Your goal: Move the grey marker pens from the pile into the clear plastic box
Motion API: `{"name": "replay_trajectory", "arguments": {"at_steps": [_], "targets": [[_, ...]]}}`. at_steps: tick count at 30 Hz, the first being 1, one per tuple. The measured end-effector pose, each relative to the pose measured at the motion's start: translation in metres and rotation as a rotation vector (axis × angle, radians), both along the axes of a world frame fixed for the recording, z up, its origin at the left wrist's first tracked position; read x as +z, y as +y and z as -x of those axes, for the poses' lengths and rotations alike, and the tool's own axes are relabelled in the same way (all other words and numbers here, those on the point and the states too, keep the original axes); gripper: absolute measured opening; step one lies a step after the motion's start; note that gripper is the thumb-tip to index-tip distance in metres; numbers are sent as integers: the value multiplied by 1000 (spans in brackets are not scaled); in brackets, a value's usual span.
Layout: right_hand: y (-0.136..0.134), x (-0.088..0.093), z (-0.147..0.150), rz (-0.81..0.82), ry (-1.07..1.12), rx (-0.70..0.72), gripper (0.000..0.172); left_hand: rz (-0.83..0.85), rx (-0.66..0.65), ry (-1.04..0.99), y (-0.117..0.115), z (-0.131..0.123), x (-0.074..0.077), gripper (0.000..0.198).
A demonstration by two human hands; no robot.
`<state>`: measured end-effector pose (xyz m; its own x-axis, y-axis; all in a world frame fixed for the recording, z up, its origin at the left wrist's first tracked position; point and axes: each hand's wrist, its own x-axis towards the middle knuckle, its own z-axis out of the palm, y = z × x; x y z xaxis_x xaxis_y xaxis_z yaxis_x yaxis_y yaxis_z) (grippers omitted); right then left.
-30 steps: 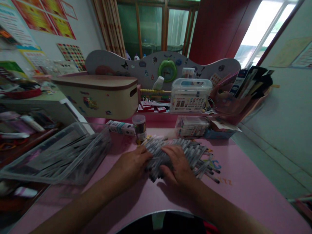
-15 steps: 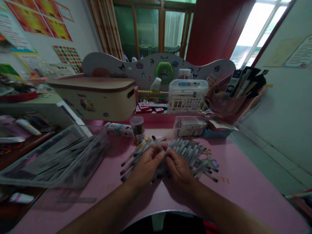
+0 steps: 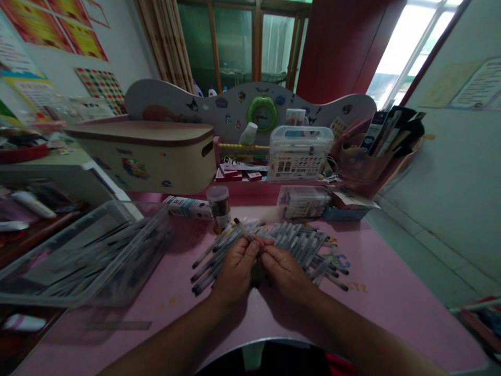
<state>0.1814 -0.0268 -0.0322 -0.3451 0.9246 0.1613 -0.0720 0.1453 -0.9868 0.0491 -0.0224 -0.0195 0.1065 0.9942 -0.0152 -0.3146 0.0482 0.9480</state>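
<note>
My left hand (image 3: 234,269) is closed around a clear-barrelled pen (image 3: 243,230) whose dark end points up and away to the left. Thumb and fingers of my right hand (image 3: 287,272) pinch together at the pen's near end, which the fingers largely hide. Both hands meet above the table, fingertips touching or almost so. Under and beyond them lies a spread of similar pens (image 3: 309,244) with grey barrels and dark ends. More of these pens (image 3: 211,266) stick out to the left of my left hand.
A clear plastic bin (image 3: 129,250) holding long thin items stands at left, with a ruler (image 3: 119,325) nearby on the pink table (image 3: 188,318). Behind the pens are a clear round canister (image 3: 219,203), a long carton (image 3: 189,208), a transparent box (image 3: 303,202) and a blue box (image 3: 346,211).
The pen's dark end has shifted left and tilts lower. My hands have turned slightly, with the fingertips drawn together. The view has shifted a little.
</note>
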Motion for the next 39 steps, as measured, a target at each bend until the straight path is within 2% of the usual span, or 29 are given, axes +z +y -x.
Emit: {"name": "replay_trajectory", "arguments": {"at_steps": [4,9,11,14,17,21,24,27,32,39], "targets": [[-1,2,1,43,41,-5,42,26,-1,-58,-1,-2,-4,20],[1,1,1,9,26,-18,39,12,-5,-62,-2,-2,-8,17],[3,-1,2,95,121,21,40,-28,-11,-36,-1,1,-7,18],[4,-6,3,327,263,132,49,-100,-36,44,0,5,-6,19],[3,-10,2,478,273,179,53,-80,-65,44,0,5,-5,20],[1,-13,0,564,307,159,47,56,-92,-73,0,3,-5,23],[0,-14,0,671,351,197,38,13,-108,-21,0,5,-4,24],[1,-13,0,671,378,210,37,-2,-110,-6,0,8,-3,24],[0,-7,3,597,406,251,49,99,-69,-121,-2,5,-3,24],[-1,-3,3,658,461,252,46,73,-56,-143,-2,4,-5,23]]}}
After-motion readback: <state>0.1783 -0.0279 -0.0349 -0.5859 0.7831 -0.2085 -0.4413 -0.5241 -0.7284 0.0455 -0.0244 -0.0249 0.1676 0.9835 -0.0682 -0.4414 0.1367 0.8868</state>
